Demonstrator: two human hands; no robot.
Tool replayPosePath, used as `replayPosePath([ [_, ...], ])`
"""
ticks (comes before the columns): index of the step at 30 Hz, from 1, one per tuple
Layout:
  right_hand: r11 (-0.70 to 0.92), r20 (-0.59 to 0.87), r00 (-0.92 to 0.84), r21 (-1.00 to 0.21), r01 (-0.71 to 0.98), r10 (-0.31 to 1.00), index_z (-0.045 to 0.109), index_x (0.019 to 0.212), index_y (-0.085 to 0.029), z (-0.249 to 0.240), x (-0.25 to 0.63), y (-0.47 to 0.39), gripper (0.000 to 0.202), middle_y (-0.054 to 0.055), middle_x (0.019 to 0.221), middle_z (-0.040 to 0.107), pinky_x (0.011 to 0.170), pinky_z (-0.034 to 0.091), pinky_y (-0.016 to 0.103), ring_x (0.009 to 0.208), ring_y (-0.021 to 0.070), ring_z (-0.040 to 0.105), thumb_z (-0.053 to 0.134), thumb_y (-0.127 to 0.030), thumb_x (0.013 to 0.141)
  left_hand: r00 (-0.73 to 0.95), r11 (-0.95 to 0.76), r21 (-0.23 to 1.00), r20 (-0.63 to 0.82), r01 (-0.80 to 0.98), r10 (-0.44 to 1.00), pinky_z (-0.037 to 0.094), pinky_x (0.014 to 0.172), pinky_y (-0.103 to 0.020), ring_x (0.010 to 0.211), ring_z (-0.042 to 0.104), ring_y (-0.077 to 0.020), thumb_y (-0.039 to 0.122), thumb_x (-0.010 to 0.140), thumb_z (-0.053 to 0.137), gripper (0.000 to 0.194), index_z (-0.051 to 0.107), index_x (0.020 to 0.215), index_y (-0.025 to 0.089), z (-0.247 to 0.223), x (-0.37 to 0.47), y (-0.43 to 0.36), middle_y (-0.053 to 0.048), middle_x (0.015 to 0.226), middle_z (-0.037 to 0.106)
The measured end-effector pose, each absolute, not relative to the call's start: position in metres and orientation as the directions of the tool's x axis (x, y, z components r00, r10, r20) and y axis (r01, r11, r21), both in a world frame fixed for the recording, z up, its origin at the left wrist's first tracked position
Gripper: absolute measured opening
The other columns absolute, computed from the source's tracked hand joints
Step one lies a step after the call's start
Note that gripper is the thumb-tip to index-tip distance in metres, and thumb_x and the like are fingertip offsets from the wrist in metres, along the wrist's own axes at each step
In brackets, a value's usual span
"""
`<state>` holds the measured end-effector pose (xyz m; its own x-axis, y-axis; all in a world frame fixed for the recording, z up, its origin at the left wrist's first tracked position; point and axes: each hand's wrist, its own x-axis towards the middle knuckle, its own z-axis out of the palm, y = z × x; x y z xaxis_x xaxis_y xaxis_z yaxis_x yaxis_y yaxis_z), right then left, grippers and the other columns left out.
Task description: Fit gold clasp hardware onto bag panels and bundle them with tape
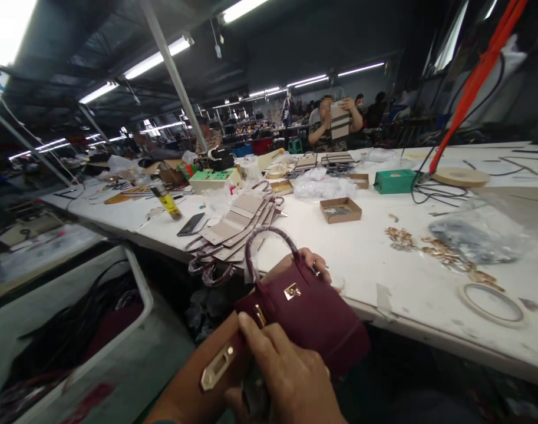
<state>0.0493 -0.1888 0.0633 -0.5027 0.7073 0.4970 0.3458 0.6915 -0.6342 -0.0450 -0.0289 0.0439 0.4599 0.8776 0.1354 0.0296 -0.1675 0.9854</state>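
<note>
A maroon handbag (324, 315) is held tilted at the front edge of the table. Its arched handle (273, 228) is wrapped in clear film, and a gold clasp plate (291, 291) sits on its front. From behind, my left hand (318, 265) grips the bag, fingers curled at its upper far side; a small metal piece shows by them. My right hand (290, 371) is closed on the bag's strap at the near side, thumb beside a gold fitting (260, 316). A slotted gold plate (217, 366) lies over my left forearm. My right fingertips are partly hidden.
Beige bag panels with maroon handles (240, 221) are stacked on the white table (361, 265). Gold hardware (445, 253), a tape roll (492, 303), a cardboard box (340, 210) and a green box (396, 181) lie rightward. A grey bin (140, 282) stands left. A person works opposite.
</note>
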Motion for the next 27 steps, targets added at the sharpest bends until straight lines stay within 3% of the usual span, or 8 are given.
replayPosePath([
  [2,0.731,0.584,-0.440,-0.573,0.371,0.682,0.019,0.167,-0.032,0.065,0.060,-0.183,0.104,0.012,0.105,0.073,0.056,0.061,0.035,0.081,0.0318,0.074,0.076,-0.042,0.081,0.474,-0.067,0.992,0.110,-0.106,0.874,0.056,0.091,-0.059,0.106,0.071,-0.0344,0.078,0.076,0.068,0.058,0.051,0.087,0.023,0.060,-0.052,-0.022,-0.010,0.105,0.071],
  [5,0.727,0.673,-0.292,-0.565,0.389,0.679,0.032,0.164,-0.036,0.072,0.086,-0.177,0.090,0.009,0.101,0.074,0.057,0.062,0.034,0.076,0.0279,0.074,0.074,-0.030,0.084,0.434,0.003,0.975,0.097,-0.223,0.895,0.060,0.082,-0.050,0.085,0.074,-0.0286,0.060,0.057,0.093,0.060,0.055,0.083,0.020,0.083,-0.066,-0.024,-0.006,0.093,0.073],
  [8,0.663,0.677,-0.120,-0.643,0.384,0.726,0.054,0.151,-0.038,0.085,0.122,-0.173,0.068,0.007,0.108,0.077,0.063,0.064,0.033,0.080,0.0262,0.076,0.070,-0.025,0.086,0.335,0.008,0.984,0.052,-0.176,0.941,0.060,0.079,-0.040,0.079,0.074,-0.0242,0.044,0.060,0.096,0.054,0.066,0.096,0.017,0.101,-0.077,-0.035,-0.007,0.088,0.075],
  [12,0.312,0.381,0.077,-0.842,0.440,0.921,0.081,0.106,-0.030,0.098,0.180,-0.154,0.027,0.007,0.096,0.080,0.068,0.064,0.037,0.087,0.0331,0.075,0.074,-0.042,0.083,0.316,-0.085,0.993,0.054,0.086,0.947,0.056,0.077,-0.029,0.083,0.071,-0.0188,0.039,0.075,0.087,0.045,0.070,0.109,0.016,0.113,-0.080,-0.042,-0.005,0.094,0.075],
  [14,0.104,0.190,0.174,-0.905,0.413,0.966,0.083,0.095,-0.024,0.097,0.208,-0.136,0.030,0.009,0.088,0.080,0.062,0.061,0.036,0.081,0.0335,0.075,0.076,-0.048,0.078,0.362,-0.083,0.966,-0.011,0.245,0.932,0.052,0.065,-0.025,0.074,0.068,-0.0166,0.047,0.082,0.079,0.041,0.071,0.107,0.016,0.112,-0.076,-0.039,-0.003,0.089,0.074],
  [17,-0.099,-0.025,0.239,-0.948,0.304,0.971,0.080,0.105,-0.017,0.089,0.245,-0.105,0.042,0.010,0.086,0.079,0.057,0.055,0.033,0.075,0.0291,0.072,0.073,-0.048,0.079,0.424,-0.094,0.884,-0.123,0.458,0.897,0.042,0.050,-0.023,0.055,0.059,-0.0141,0.058,0.091,0.063,0.042,0.071,0.096,0.016,0.101,-0.062,-0.034,0.001,0.071,0.066],
  [20,-0.212,-0.156,0.211,-0.936,0.281,0.965,0.077,0.107,-0.015,0.078,0.267,-0.082,0.042,0.009,0.088,0.079,0.061,0.052,0.030,0.076,0.0255,0.071,0.073,-0.044,0.077,0.486,-0.269,0.766,-0.065,0.584,0.871,0.039,0.056,-0.024,0.061,0.059,-0.0154,0.055,0.095,0.056,0.042,0.071,0.083,0.019,0.080,-0.046,-0.035,0.002,0.067,0.064],
  [27,-0.386,-0.357,0.146,-0.860,0.333,0.922,0.064,0.066,-0.018,0.016,0.262,-0.089,0.032,-0.002,0.049,0.053,0.050,0.035,0.028,0.049,0.0142,0.048,0.071,-0.047,0.079,0.373,-0.360,0.501,0.080,0.787,0.925,0.044,0.076,-0.032,0.081,0.062,-0.0223,0.049,0.095,0.058,0.038,0.069,0.073,0.020,0.032,-0.031,-0.023,-0.005,0.076,0.064],
])
